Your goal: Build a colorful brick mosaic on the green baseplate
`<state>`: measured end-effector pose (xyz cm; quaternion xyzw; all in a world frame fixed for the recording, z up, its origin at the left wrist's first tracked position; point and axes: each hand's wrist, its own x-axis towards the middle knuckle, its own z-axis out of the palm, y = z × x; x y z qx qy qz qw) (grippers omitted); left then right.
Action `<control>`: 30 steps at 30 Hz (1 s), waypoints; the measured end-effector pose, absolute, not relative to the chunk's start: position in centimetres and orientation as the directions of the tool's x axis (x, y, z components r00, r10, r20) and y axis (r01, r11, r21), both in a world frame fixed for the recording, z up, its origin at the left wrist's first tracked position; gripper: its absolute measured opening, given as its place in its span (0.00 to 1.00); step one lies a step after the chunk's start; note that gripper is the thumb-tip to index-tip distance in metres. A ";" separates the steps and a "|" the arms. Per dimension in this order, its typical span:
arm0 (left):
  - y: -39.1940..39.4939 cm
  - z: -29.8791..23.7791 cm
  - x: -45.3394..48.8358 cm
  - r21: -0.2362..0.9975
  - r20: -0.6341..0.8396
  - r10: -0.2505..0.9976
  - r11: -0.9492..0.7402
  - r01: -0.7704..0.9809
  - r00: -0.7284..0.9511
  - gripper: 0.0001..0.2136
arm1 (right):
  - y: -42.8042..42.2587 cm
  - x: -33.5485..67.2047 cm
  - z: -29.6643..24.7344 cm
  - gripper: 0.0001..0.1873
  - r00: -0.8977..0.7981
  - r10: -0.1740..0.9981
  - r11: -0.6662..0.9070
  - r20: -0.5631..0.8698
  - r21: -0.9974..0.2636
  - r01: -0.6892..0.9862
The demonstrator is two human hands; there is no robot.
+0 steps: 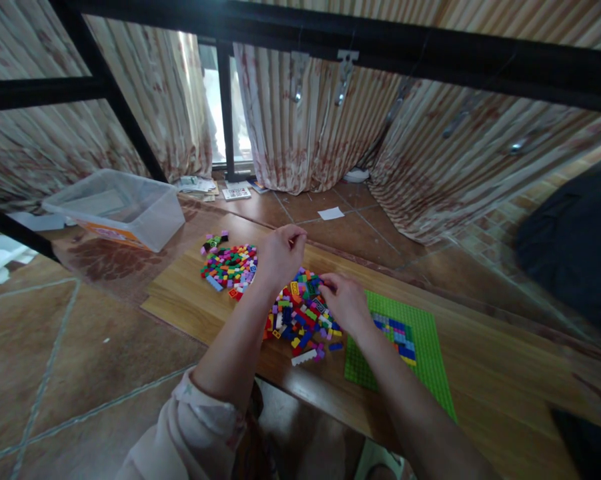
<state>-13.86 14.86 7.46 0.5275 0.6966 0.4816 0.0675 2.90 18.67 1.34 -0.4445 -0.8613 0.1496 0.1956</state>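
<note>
My left hand (pixel 281 253) is raised above the brick pile with its fingers curled together; whatever they may hold is too small to make out. At the right edge of the large pile of toy building bricks (pixel 305 317), my right hand (pixel 347 303) has thumb and fingers pinched among the pieces, and I cannot tell which piece is between them. Smaller bricks (pixel 230 267) lie in a second heap, left of my left forearm. Under my right forearm is a green baseplate (pixel 433 340), with blue, yellow and other bricks (pixel 403 337) set on it in a patch.
The wooden board (pixel 480 360) carries the bricks and baseplate. A clear plastic bin (pixel 155 213) stands at the back left. Black metal bars (pixel 330 33) cross overhead, with curtains (pixel 320 133) behind. White paper (pixel 331 213) lies on the tiled floor.
</note>
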 end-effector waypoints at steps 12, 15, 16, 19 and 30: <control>14.8 7.3 -13.5 0.706 0.377 0.857 -0.020 0.708 -0.352 0.10 | 18.0 2.6 0.9 0.14 -0.526 0.821 0.556 0.222 -0.516 0.651; 14.7 7.2 -13.6 0.702 0.387 0.859 -0.038 0.712 -0.336 0.10 | 17.9 3.3 1.0 0.14 -0.514 0.827 0.550 0.229 -0.521 0.653; 14.7 7.2 -13.7 0.709 0.393 0.852 -0.040 0.704 -0.347 0.10 | 17.8 3.5 1.0 0.13 -0.509 0.830 0.547 0.228 -0.518 0.658; 15.0 7.1 -14.2 0.761 0.411 0.808 -0.049 0.647 -0.422 0.10 | 18.1 3.6 1.1 0.13 -0.495 0.836 0.540 0.237 -0.518 0.664; 15.5 6.9 -14.7 0.859 0.412 0.734 -0.116 0.498 -0.540 0.11 | 21.0 1.5 0.6 0.12 -0.583 0.801 0.588 0.135 -0.360 0.724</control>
